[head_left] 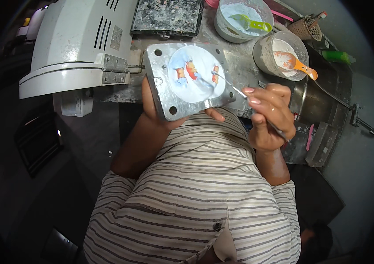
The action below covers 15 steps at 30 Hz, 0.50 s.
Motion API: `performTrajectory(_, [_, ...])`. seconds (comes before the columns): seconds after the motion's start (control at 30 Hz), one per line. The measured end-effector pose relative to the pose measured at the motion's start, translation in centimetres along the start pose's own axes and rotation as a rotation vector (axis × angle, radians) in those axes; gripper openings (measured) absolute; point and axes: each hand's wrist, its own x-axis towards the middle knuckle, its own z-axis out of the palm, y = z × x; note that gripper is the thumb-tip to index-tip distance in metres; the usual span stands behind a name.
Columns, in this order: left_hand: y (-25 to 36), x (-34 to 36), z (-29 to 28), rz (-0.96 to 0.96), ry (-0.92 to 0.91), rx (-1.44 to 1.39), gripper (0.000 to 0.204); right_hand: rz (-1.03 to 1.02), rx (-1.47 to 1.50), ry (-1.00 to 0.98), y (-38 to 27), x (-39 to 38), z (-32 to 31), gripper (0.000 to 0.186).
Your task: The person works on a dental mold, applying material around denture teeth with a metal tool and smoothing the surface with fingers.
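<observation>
My left hand [155, 108] supports a square metal denture flask half [182, 112] from beneath, with fingertips showing past its near edge. White plaster [191, 90] fills the flask's round opening. Set in the plaster are several orange-red pieces with pale bluish smears around them. In my right hand [271, 116] is a slim metal carving tool [239, 91], pinched like a pen. Its thin tip reaches over the plaster at the rightmost orange piece; whether it touches cannot be made out. The fingers of my right hand look wet.
Beyond the flask, one tub [226, 31] holds pale blue powder and a green scoop [253, 23]. Another tub [261, 55] holds white powder and an orange scoop [299, 66]. A white hinged machine [77, 39] stands left, beside a speckled slab [167, 17]. A metal sink [327, 99] lies right.
</observation>
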Motion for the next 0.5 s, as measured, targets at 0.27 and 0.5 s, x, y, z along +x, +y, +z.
performTrajectory(0.27, [-1.6,-0.3,1.4,0.070,0.317,-0.159,0.069,-0.162,-0.090,-0.118,-0.6,0.0,1.0,0.029])
performTrajectory(0.5, [-1.4,-0.2,2.0,0.021,0.284,-0.130,0.068,-0.177,-0.097,-0.131,-0.6,-0.7,1.1,0.031])
